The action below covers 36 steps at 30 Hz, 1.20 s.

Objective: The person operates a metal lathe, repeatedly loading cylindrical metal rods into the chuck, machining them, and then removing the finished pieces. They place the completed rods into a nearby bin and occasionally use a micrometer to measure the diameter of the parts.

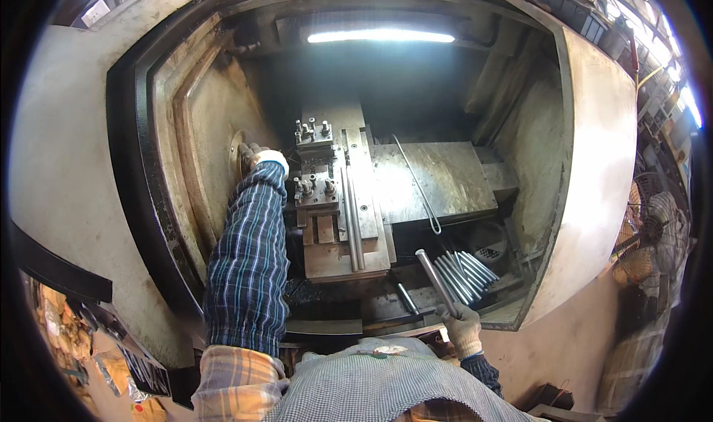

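Several rods [464,272] inside machine enclosure [541,154], right hand [462,328] clasping bar [437,280], left hand [260,157], grip unclear

Free room around the metal slide [371,238]: to its left, the left sleeve [249,251] and left hand [258,154] take up much of the gap beside the wall [223,106], and upright bolts [329,187] on its two blocks obstruct a low crossing. Right of the slide, the flat plate [460,173] lies open except beneath a looped rod [416,180]; to its near right, the right hand's [462,329] slanted bar [437,281] and the piled bars [475,270] narrow the passage.
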Available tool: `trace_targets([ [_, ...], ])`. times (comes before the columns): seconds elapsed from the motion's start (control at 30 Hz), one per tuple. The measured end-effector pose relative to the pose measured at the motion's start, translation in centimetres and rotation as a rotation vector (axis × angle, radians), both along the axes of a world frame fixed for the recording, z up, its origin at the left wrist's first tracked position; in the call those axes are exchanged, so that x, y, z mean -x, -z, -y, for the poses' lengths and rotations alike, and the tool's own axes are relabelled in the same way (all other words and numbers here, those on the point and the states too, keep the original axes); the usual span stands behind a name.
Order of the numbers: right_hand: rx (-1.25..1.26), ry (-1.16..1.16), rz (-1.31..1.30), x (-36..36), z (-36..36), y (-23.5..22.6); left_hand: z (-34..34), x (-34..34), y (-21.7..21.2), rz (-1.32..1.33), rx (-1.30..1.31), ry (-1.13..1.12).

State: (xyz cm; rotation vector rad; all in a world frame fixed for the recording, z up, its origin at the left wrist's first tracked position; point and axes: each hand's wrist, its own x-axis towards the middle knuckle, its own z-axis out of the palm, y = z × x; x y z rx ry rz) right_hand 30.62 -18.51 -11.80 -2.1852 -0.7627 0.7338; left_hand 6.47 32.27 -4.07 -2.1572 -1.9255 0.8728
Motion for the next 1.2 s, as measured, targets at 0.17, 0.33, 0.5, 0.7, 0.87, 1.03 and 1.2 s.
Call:
trace_targets([
  [0.17, 0.004, 0.005, -0.025, -0.2, -1.0, 0.3, -1.3, 0.8, 0.6, -0.026, 0.031, 0.071],
  [0.33, -0.002, 0.071, -0.097, -0.1, 0.0, 0.6, -3.9, -0.5, 2.1, 0.031, 0.035, 0.154],
  [0.5, -0.061, 0.098, -0.052, -0.4, 2.1, 3.4, -2.6, -6.2, -0.5, 0.109, 0.180, 0.432],
  [0.7, -0.018, 0.051, -0.013, -0.7, 0.4, 3.3, 4.2, -15.0, -1.0, 0.595, 0.174, 0.715],
  [0.87, -0.038, 0.050, 0.000, -0.5, -3.2, 2.1, 9.4, -17.3, -4.1, 0.807, -0.286, 1.113],
  [1.03, -0.202, -0.115, 0.104, -0.4, -11.2, -1.0, 19.7, -11.8, -12.7, 1.135, -0.550, 1.081],
  [1.2, -0.253, -0.365, 0.254, 0.6, -23.2, -5.1, 28.5, -0.4, -14.3, 1.944, -0.256, 0.700],
])
